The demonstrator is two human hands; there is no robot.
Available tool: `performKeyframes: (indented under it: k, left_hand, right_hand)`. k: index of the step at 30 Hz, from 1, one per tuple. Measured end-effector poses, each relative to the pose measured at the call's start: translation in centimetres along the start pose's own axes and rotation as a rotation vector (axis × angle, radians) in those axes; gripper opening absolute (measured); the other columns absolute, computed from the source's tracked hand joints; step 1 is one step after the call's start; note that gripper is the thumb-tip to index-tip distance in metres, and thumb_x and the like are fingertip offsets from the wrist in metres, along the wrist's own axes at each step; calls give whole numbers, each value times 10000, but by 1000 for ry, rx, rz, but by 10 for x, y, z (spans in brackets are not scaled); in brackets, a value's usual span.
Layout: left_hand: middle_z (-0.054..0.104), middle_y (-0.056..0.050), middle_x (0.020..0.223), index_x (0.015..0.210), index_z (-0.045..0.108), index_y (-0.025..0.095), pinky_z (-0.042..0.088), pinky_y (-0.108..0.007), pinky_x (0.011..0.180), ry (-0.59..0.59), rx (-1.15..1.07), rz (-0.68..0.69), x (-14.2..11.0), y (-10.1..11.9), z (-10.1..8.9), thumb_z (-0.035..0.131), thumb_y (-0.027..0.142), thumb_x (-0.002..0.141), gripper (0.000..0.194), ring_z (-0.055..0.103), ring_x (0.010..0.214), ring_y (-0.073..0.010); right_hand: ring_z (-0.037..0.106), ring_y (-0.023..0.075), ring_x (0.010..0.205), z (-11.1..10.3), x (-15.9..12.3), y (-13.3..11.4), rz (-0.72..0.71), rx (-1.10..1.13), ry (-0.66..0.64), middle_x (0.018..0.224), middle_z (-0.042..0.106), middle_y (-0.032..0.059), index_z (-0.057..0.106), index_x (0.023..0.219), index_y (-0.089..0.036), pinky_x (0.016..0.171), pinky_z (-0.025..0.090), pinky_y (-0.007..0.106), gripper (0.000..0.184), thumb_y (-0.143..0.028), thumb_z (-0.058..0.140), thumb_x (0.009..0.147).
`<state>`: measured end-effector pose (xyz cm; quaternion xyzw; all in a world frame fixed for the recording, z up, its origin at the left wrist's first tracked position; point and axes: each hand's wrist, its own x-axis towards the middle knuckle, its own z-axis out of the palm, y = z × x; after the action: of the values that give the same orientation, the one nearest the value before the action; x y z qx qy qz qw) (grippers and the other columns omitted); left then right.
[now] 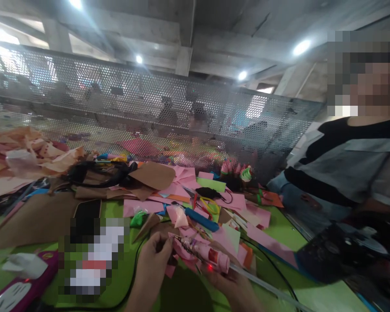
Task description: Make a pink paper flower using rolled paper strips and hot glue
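My right hand [230,286] is wrapped from below around a hot glue gun [211,255] covered in pink paper, with a red light glowing on it. A long translucent glue stick [263,284] runs out of its back end toward the lower right. In front of the nozzle, my left hand [152,266] has thumb and fingers pinched on a small piece of pink paper [171,236], mostly hidden by the fingers. The nozzle tip is close to these fingertips; whether it touches the paper I cannot tell. Pink scraps lie under and around both hands.
Beyond the hands lie yellow-handled scissors [211,205], a blue tube-like thing [201,219] and paper scraps. A phone [87,214] and purple power strip [22,284] are at left. A perforated metal screen [149,112] stands behind. A person [354,160] is at right. Black cords cross the green tabletop.
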<state>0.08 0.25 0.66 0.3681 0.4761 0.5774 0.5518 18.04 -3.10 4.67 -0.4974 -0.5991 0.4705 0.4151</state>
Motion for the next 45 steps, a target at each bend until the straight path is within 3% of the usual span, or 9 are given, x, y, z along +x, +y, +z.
performKeyframes:
  k: [12, 17, 22, 28, 34, 41, 45]
  left_hand:
    - [552, 42, 473, 571, 533, 173, 438, -191, 428, 34, -7, -14, -2, 6, 2, 727, 477, 664, 373, 529, 425, -101]
    - [542, 48, 467, 569, 538, 171, 430, -185, 419, 21, -22, -11, -1, 4, 2, 732, 471, 662, 369, 518, 416, -94]
    - [536, 50, 454, 560, 540, 173, 435, -184, 419, 49, -22, 11, -2, 7, 2, 729, 450, 666, 352, 513, 416, -94]
    - [569, 42, 476, 573, 560, 165, 459, -189, 422, 25, -46, -8, -1, 9, 0, 761, 438, 636, 345, 523, 420, -95]
    - [582, 39, 496, 592, 570, 167, 475, -195, 449, 35, -28, 1, -1, 10, -2, 732, 419, 681, 311, 561, 446, -108]
    - [599, 30, 505, 588, 571, 169, 463, -195, 446, 14, -21, 2, -2, 8, -2, 737, 423, 676, 316, 564, 454, -113]
    - [593, 28, 508, 588, 573, 165, 464, -200, 444, 27, -5, 9, -3, 10, 0, 730, 432, 676, 322, 555, 451, -112]
  right_hand:
    - [648, 306, 1037, 1, 0, -6, 9, 24, -2, 943, 748, 109, 722, 1053, -201, 984, 467, 446, 478, -573, 713, 754]
    - [669, 302, 978, 2, 0, -7, 21, 33, 8, 936, 752, 107, 729, 1020, -199, 936, 499, 428, 472, -572, 735, 731]
    - [660, 321, 1005, 4, 0, -7, 6, 68, 54, 924, 760, 113, 713, 1090, -204, 930, 501, 444, 559, -606, 741, 702]
    - [663, 318, 995, 7, -2, -7, 75, 77, 122, 957, 755, 106, 738, 1006, -207, 901, 519, 429, 537, -607, 777, 651]
    - [662, 295, 967, 5, -2, -7, 20, 85, 95, 916, 752, 89, 730, 1031, -220, 893, 516, 401, 525, -611, 754, 682]
    - [664, 301, 913, 2, 0, -4, 24, 2, 47, 902, 744, 92, 744, 917, -213, 871, 521, 417, 454, -619, 716, 717]
    - [663, 306, 934, 4, 1, -12, -19, 34, 21, 949, 745, 106, 734, 994, -209, 852, 531, 415, 487, -613, 716, 723]
